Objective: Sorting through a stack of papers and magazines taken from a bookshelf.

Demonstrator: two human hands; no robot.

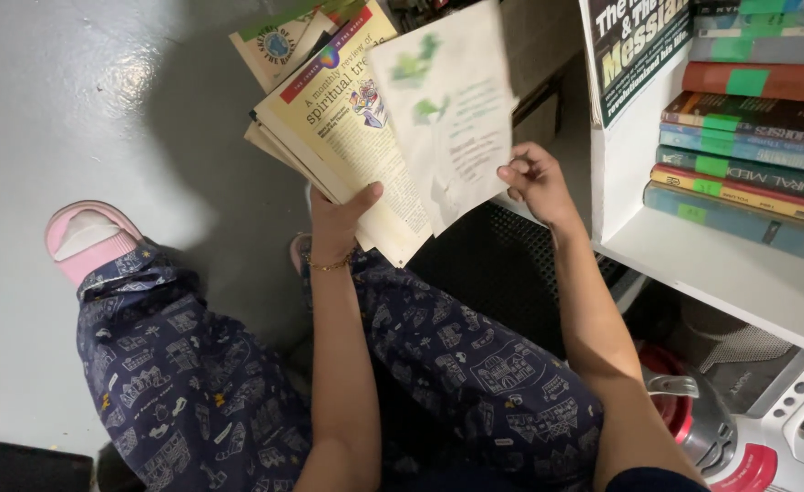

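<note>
1. The left hand (336, 217) grips a stack of magazines (343, 128) from below, thumb up across the front cover, so the stack fans out above the person's lap.
2. The right hand (534, 182) pinches the lower right edge of a thin white leaflet (452, 100) with green marks; the leaflet is blurred, lifted off the front of the stack and tilted.
3. Judging from this, the sorting is underway: one sheet is separated, the rest sit together in the left hand, and none has been set down on the floor (74, 109) in view.
4. Count in the hands: one leaflet apart; in the stack, at least three covers show, a yellow one in front, a pale one with a globe picture behind, and further edges below. The exact number cannot be told.
5. On the white shelf (721, 264) to the right, about eight books (748, 137) lie flat in a pile, most with green stickers on their spines, and one booklet (634, 46) stands upright against the shelf wall.
6. One pink slipper (87, 239) shows, and one radio (766, 428) sits under the shelf.
</note>
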